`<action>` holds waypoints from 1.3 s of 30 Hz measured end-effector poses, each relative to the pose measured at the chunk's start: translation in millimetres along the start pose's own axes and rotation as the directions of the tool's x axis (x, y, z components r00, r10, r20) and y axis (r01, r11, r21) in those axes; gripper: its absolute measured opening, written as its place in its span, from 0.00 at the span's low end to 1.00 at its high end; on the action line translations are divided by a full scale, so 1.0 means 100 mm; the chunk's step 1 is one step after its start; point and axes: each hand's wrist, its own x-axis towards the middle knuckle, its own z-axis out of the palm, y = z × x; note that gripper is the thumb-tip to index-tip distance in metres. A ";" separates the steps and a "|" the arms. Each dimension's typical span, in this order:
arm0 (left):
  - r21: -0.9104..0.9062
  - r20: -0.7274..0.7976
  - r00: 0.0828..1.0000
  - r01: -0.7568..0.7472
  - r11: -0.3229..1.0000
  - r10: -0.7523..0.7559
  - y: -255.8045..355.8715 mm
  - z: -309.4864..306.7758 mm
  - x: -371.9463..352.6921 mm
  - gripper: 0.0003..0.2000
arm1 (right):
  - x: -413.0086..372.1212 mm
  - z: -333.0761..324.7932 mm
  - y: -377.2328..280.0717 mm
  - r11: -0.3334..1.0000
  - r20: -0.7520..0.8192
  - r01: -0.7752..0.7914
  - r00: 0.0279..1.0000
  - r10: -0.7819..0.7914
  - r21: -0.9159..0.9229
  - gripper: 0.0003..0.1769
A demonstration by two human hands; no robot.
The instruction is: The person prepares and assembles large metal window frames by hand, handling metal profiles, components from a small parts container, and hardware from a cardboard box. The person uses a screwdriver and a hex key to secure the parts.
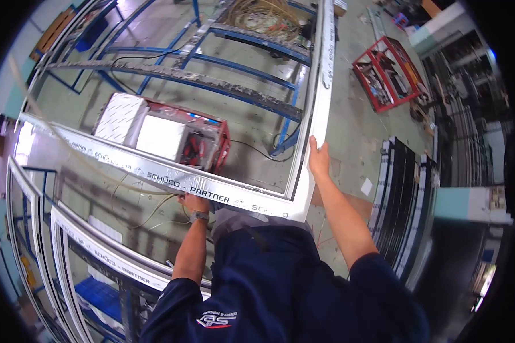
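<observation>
A large white window frame (171,182) with printed protective film lies across blue metal trestles, its near right corner close to my body. My right hand (320,155) grips the frame's right side a little beyond that corner, thumb on top and fingers over the outer edge. On the near side, my left hand (194,202) is at the lower edge of the frame, with a watch on the wrist. Its fingers are curled at the profile and partly hidden under it.
Under the frame stands a red tool carrier (223,146) with white boxes. Another red crate (386,74) of tools is at the right, near stacked dark profiles (393,200). More white frames (106,257) stand at the lower left. Coiled hoses (263,17) lie on the far trestle.
</observation>
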 end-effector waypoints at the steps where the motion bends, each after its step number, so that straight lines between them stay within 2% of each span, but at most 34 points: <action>1: -0.015 0.019 1.000 0.009 1.000 -0.008 0.19 -0.13 -0.05 0.13 | 0.01 -0.02 0.08 0.995 0.024 0.025 0.999 -0.028 0.094 0.47; 4: -0.020 0.107 0.992 0.072 0.997 -0.069 0.61 -0.22 -0.21 0.12 | 0.16 -0.11 0.77 0.956 0.099 0.092 0.987 -0.124 0.278 0.44; 6: 0.030 0.243 0.959 0.143 0.989 -0.146 0.83 -0.18 -0.43 0.12 | 0.08 -0.36 1.24 0.876 0.312 -0.130 0.950 -0.024 0.464 0.40; 7: 0.004 0.142 0.985 0.099 0.995 -0.099 0.96 -0.18 -0.51 0.13 | 0.10 -0.43 1.62 0.883 0.323 -0.149 0.946 -0.003 0.446 0.38; 8: 0.030 0.137 0.982 0.128 0.991 -0.131 1.17 -0.19 -0.76 0.14 | 0.14 -0.59 2.54 0.880 0.353 -0.217 0.934 0.061 0.422 0.44; 9: 0.029 0.130 0.983 0.124 0.992 -0.127 1.29 -0.15 -0.78 0.14 | 0.05 -0.90 2.87 0.934 0.446 -0.237 0.890 0.097 0.269 0.35; 10: 0.024 0.125 0.985 0.119 0.993 -0.121 1.41 -0.12 -0.84 0.14 | 0.06 -1.03 3.61 0.979 0.408 -0.202 0.896 0.178 0.017 0.43; 12: 0.027 0.164 0.974 0.154 0.988 -0.157 1.62 -0.10 -0.99 0.15 | -0.12 -1.48 4.65 0.898 0.445 -0.390 0.781 0.439 -0.203 0.41; 13: 0.046 0.205 0.965 0.159 0.986 -0.165 1.73 -0.14 -1.07 0.16 | -0.29 -1.80 4.75 0.773 0.412 -0.528 0.654 0.634 -0.351 0.41; 14: 0.058 0.251 0.954 0.154 0.986 -0.164 1.85 -0.15 -1.13 0.16 | -0.34 -2.00 4.91 0.757 0.444 -0.542 0.614 0.653 -0.363 0.41; 15: 0.023 0.120 0.982 0.143 0.989 -0.145 1.99 -0.12 -1.20 0.15 | -0.44 -2.22 5.08 0.735 0.467 -0.565 0.569 0.677 -0.375 0.41; 16: 0.051 0.150 0.979 0.133 0.990 -0.140 2.11 -0.13 -1.27 0.14 | -0.57 -2.48 5.20 0.704 0.482 -0.595 0.520 0.705 -0.388 0.42; 18: 0.100 0.208 0.971 0.102 0.990 -0.121 2.31 -0.14 -1.38 0.13 | -0.79 -2.76 5.32 0.737 0.449 -0.658 0.617 0.646 -0.155 0.37; 19: 0.067 0.151 0.987 0.041 0.997 -0.050 2.44 -0.23 -1.42 0.12 | -0.96 -2.85 5.36 0.741 0.419 -0.671 0.664 0.619 -0.032 0.34; 22: -0.047 0.167 0.985 -0.045 0.998 0.052 2.67 -0.25 -1.58 0.12 | -1.47 -2.92 5.56 0.643 0.336 -0.749 0.653 0.678 0.159 0.34; 23: -0.104 0.028 0.995 -0.094 0.990 0.097 2.72 -0.20 -1.64 0.11 | -1.63 -2.96 5.63 0.628 0.320 -0.758 0.648 0.691 0.178 0.33; 24: -0.102 0.082 0.991 -0.101 0.990 0.109 2.75 -0.16 -1.67 0.10 | -1.80 -3.00 5.68 0.635 0.328 -0.761 0.639 0.696 0.136 0.32; 26: -0.108 0.209 0.970 -0.101 0.989 0.122 2.88 -0.11 -1.85 0.10 | -2.16 -3.11 5.79 0.698 0.383 -0.712 0.626 0.679 -0.072 0.30; 27: -0.092 0.229 0.971 -0.050 0.994 0.070 3.05 -0.21 -1.85 0.08 | -2.28 -3.10 5.84 0.732 0.421 -0.659 0.623 0.659 -0.172 0.29; 29: -0.079 0.264 0.963 -0.042 0.996 0.062 3.24 -0.25 -1.93 0.08 | -2.41 -3.17 5.87 0.780 0.495 -0.541 0.608 0.621 -0.315 0.28; 32: -0.037 0.315 0.946 -0.071 0.997 0.079 3.39 -0.25 -2.04 0.09 | -2.15 -3.31 5.91 0.817 0.537 -0.436 0.616 0.577 -0.378 0.25; 33: -0.069 0.265 0.957 -0.104 0.992 0.119 3.42 -0.22 -2.08 0.06 | -1.90 -3.35 5.87 0.814 0.511 -0.467 0.634 0.581 -0.345 0.24; 34: -0.056 0.256 0.960 -0.103 0.993 0.114 3.53 -0.28 -2.09 0.08 | -1.68 -3.39 5.80 0.796 0.462 -0.549 0.653 0.600 -0.257 0.24; 35: -0.035 0.259 0.960 -0.101 0.994 0.107 3.56 -0.23 -2.15 0.09 | -1.45 -3.42 5.71 0.776 0.402 -0.622 0.688 0.604 -0.102 0.25; 36: -0.006 0.247 0.965 -0.090 0.996 0.089 3.59 -0.17 -2.17 0.10 | -1.16 -3.51 5.44 0.732 0.409 -0.681 0.663 0.627 -0.020 0.32; 39: 0.101 0.303 0.952 -0.068 0.993 0.034 3.86 -0.15 -2.13 0.10 | -0.51 -3.66 5.15 0.778 0.375 -0.569 0.804 0.461 0.264 0.31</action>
